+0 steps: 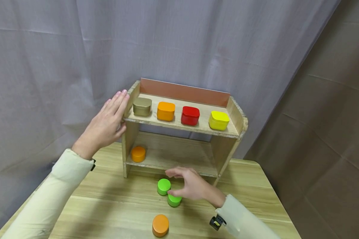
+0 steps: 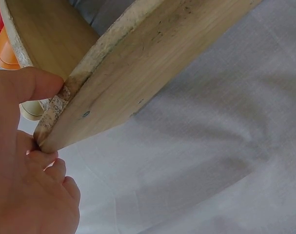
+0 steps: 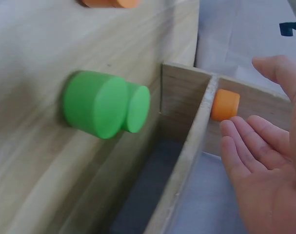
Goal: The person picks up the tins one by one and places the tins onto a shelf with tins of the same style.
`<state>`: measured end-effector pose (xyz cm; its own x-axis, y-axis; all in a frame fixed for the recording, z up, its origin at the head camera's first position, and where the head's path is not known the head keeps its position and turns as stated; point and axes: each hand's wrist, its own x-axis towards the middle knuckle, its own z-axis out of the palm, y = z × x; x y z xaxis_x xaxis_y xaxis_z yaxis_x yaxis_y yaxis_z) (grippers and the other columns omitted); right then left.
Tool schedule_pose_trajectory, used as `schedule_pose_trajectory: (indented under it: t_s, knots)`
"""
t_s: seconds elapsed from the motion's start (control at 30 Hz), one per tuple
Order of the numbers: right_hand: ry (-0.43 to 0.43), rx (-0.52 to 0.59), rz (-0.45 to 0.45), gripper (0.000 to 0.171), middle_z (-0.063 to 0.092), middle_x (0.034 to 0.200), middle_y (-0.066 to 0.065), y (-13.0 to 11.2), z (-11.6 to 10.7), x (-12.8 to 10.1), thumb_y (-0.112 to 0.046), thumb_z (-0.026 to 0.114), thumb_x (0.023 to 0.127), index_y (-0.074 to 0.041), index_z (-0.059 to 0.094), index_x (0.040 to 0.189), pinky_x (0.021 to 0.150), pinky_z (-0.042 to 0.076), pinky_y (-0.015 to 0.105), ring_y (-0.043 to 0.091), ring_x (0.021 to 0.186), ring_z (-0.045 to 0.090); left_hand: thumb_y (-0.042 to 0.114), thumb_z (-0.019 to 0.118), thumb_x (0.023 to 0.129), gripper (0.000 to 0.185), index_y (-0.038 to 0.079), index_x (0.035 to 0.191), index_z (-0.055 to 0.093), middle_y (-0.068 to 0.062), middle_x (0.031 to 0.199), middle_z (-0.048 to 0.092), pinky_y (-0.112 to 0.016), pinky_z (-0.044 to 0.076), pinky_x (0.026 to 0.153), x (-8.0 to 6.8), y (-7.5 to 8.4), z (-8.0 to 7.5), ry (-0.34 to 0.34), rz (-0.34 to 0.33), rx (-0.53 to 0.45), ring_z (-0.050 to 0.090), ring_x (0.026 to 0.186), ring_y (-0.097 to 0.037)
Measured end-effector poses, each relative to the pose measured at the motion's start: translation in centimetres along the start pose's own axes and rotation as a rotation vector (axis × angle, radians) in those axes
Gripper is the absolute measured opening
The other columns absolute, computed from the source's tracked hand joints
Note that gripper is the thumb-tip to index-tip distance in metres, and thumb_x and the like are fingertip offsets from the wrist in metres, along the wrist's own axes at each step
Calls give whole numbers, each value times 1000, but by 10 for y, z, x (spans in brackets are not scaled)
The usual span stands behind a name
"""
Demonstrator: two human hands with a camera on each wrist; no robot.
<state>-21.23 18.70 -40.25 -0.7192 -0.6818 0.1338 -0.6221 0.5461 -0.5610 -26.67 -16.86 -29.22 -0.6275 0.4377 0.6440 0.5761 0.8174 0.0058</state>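
A small two-tier wooden shelf (image 1: 179,171) stands on the table. My left hand (image 1: 106,121) holds its left side panel (image 2: 113,92), thumb at the front edge and fingers along the outer face. In front of the lower tier, my right hand (image 1: 194,184) hovers with fingers spread and nothing in its grasp. Its thumb overlaps the nearer of two round green containers (image 1: 174,200) in the head view. The other green container (image 1: 163,186) stands close beside it, just beyond the thumb. A round orange container (image 1: 138,154) sits at the lower tier's left end, also seen beyond my right fingers (image 3: 250,141).
Along the upper tier stand olive (image 1: 142,107), orange (image 1: 166,111), red (image 1: 190,116) and yellow (image 1: 219,120) rounded-square containers. Another round orange container (image 1: 160,225) is on the table nearer me. A brown back strip (image 1: 183,91) rises behind the upper tier, before a grey curtain (image 1: 173,39).
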Motion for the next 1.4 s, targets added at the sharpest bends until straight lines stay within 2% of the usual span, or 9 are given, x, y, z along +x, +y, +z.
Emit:
schedule_pose_trajectory:
  t_s: [0.13, 0.33, 0.57, 0.67, 1.1, 1.4]
  knots:
    - [-14, -4, -13, 59, 73, 134, 6, 5, 7, -17, -23, 86, 87, -8, 65, 140, 109, 58, 37, 26, 123, 71, 7, 65, 90, 93, -2, 168, 15, -20, 177, 15, -58, 21, 134, 0, 0, 0, -2, 2, -3, 20, 163, -41]
    - [-74, 43, -14, 62, 72, 135, 14, 13, 20, -36, -20, 86, 86, -2, 63, 141, 110, 57, 38, 24, 125, 69, 6, 65, 89, 94, -1, 168, 14, -20, 178, 14, -57, 20, 134, 0, 0, 0, -6, -3, 2, 20, 164, -41]
    - [-128, 97, 0, 62, 71, 135, 15, 20, 36, -50, -19, 86, 87, 1, 62, 140, 111, 57, 37, 26, 123, 69, 6, 65, 89, 94, -1, 168, 15, -21, 177, 16, -62, 26, 131, 1, 0, 0, 3, -2, 2, 21, 163, -41]
    - [-143, 118, -4, 62, 70, 135, 16, 24, 43, -54, -22, 85, 88, 1, 61, 140, 110, 57, 36, 28, 123, 69, 6, 65, 89, 94, -1, 168, 14, -21, 177, 15, -61, 25, 132, 1, -1, 0, 2, -4, -3, 22, 163, -42]
    - [-169, 148, -12, 65, 72, 133, 8, 33, 76, -58, -25, 88, 86, -2, 62, 140, 106, 58, 28, 13, 121, 69, 6, 64, 90, 93, -1, 168, 14, -20, 178, 15, -59, 22, 134, 1, 0, -1, 4, 1, -5, 21, 163, -41]
    - [-182, 87, -68, 63, 71, 133, -2, 32, 92, -57, -32, 87, 88, -7, 63, 140, 103, 57, 22, 1, 118, 66, 6, 65, 89, 94, -1, 168, 14, -20, 177, 15, -60, 24, 133, 0, 0, 0, -3, -5, 2, 22, 163, -42]
